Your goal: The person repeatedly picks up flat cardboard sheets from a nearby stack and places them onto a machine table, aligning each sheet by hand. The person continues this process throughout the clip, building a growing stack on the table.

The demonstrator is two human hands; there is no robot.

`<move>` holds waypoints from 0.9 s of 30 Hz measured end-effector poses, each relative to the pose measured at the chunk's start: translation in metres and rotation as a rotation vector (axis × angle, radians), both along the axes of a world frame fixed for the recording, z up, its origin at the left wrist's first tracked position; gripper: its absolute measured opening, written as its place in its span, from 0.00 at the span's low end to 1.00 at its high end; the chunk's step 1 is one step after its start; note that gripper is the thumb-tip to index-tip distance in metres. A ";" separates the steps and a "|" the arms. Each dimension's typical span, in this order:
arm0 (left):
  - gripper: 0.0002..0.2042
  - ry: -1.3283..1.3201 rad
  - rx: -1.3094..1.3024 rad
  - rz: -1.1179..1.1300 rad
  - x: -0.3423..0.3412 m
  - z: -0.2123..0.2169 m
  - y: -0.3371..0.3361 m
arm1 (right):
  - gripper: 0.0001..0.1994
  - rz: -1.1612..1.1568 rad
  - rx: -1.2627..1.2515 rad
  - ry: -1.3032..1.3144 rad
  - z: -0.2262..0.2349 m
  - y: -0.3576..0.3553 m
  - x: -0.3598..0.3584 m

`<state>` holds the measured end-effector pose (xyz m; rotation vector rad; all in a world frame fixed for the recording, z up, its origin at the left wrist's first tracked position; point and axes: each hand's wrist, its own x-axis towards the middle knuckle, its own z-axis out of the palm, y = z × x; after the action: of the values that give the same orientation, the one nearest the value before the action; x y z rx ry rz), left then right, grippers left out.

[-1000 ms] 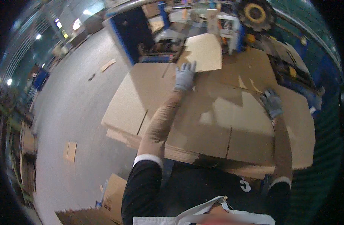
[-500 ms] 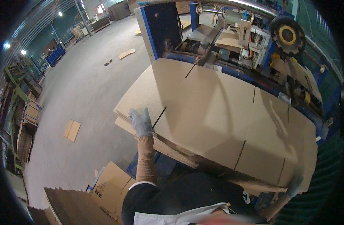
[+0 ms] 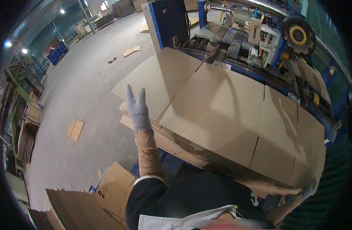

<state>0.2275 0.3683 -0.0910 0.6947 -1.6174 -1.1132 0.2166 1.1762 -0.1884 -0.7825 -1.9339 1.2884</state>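
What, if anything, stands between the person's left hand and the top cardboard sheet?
Nothing visible does. In this view, the left hand overlaps the left end of the top cardboard sheet; whether they touch is unclear.

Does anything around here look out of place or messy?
Yes: a flat cardboard piece lies alone on the floor, with a pale scrap farther off, both away from the stack of sheets. The stack's near left edge also looks uneven, its layers jutting out by differing amounts.

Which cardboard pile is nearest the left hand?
The big pile beside the blue machine: the left hand is at its left edge. Others, like the lower-left pile, are farther off.
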 end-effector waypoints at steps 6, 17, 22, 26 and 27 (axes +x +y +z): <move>0.32 -0.044 0.108 0.089 0.004 -0.014 0.007 | 0.23 -0.085 -0.295 0.255 0.042 -0.010 0.004; 0.05 -0.030 0.072 -0.186 0.009 -0.019 -0.050 | 0.23 0.438 -0.347 0.388 0.145 -0.055 0.003; 0.14 -0.053 0.321 -0.517 0.058 -0.029 0.006 | 0.21 -0.045 0.482 0.127 0.123 -0.170 0.075; 0.18 -0.247 -0.288 -0.699 0.043 -0.032 0.063 | 0.20 0.722 1.156 0.076 0.082 -0.242 0.074; 0.20 -0.246 -0.467 -0.767 0.036 -0.034 0.075 | 0.20 0.828 1.245 -0.048 0.075 -0.254 0.067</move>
<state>0.2637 0.4433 -0.1253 -0.1340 -2.3470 -1.1182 0.2832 0.9225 -0.1133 0.6643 -2.6188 0.1749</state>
